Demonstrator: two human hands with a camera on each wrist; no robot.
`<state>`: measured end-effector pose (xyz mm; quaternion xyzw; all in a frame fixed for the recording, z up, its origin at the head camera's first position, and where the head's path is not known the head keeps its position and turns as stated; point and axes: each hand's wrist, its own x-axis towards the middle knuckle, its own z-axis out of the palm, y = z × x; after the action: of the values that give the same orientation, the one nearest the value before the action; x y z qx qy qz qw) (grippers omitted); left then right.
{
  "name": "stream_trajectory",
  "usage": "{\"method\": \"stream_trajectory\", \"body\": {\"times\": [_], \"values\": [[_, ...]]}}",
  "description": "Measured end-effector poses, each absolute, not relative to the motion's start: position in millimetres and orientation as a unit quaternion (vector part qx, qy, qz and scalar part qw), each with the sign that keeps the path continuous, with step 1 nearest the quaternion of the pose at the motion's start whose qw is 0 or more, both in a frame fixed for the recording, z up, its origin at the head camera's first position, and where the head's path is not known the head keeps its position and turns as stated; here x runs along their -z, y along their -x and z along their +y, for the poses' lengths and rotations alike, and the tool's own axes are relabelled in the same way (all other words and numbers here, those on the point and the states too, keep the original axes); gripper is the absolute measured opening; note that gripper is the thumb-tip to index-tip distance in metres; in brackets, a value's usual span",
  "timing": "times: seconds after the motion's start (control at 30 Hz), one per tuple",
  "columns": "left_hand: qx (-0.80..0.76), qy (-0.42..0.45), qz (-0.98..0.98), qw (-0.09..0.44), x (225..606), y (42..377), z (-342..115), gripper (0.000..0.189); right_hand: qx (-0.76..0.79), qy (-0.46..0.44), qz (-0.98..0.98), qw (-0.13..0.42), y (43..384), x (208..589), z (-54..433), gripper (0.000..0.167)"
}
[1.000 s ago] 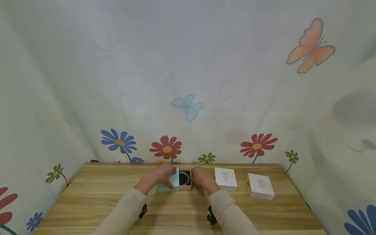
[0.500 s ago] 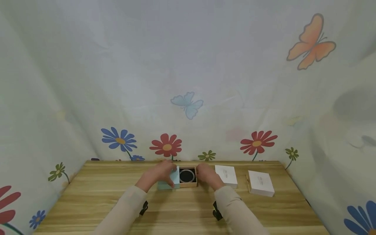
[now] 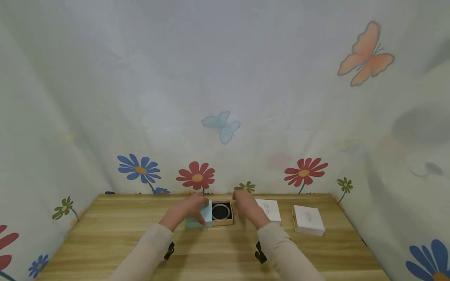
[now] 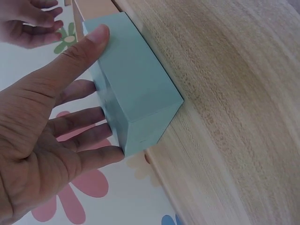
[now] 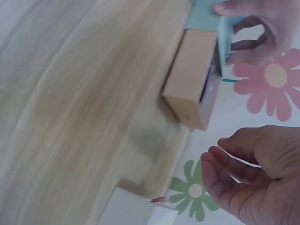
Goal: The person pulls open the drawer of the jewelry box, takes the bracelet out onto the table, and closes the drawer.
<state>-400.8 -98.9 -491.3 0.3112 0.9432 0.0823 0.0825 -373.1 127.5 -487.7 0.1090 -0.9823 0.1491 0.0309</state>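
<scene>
My left hand holds the pale teal sleeve of a small box on the table, thumb on the near face and fingertips along the open-air top side. Out of the sleeve's right end sticks a tan drawer with a dark lining. A grey ring-shaped item, perhaps a bracelet, lies in it; its kind is unclear. Just right of the drawer, and apart from it, hovers my right hand. Its fingers are loosely curled with nothing between them in the right wrist view.
Two white boxes with small print stand to the right: one partly behind my right hand, the other farther right. A flowered curtain hangs behind the wooden table. Black straps show under my wrists.
The drawer has slid rightward out of the teal sleeve, baring the whole ring. My right hand has moved right and come away from the drawer. My left hand keeps its hold.
</scene>
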Motion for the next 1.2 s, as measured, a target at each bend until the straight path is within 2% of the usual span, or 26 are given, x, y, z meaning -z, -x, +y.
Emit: {"method": "stream_trajectory", "body": {"times": [0.07,0.27,0.6,0.9,1.2], "values": [[-0.084,-0.306,0.944,0.090,494,399,-100,0.069,-0.163,-0.122,-0.979,0.024,372,486,124,0.020],[-0.087,-0.300,0.946,0.090,500,398,-100,0.069,-0.177,-0.150,-0.973,0.007,368,484,113,0.018],[-0.092,-0.312,0.942,0.083,492,401,-100,0.072,-0.184,-0.213,-0.959,-0.019,367,480,98,0.027],[-0.093,-0.306,0.943,0.088,490,401,-99,0.072,-0.181,-0.189,-0.963,-0.058,366,492,87,0.049],[-0.083,-0.308,0.944,0.086,492,404,-99,0.074,-0.167,-0.185,-0.966,-0.064,364,492,83,0.051]]}}
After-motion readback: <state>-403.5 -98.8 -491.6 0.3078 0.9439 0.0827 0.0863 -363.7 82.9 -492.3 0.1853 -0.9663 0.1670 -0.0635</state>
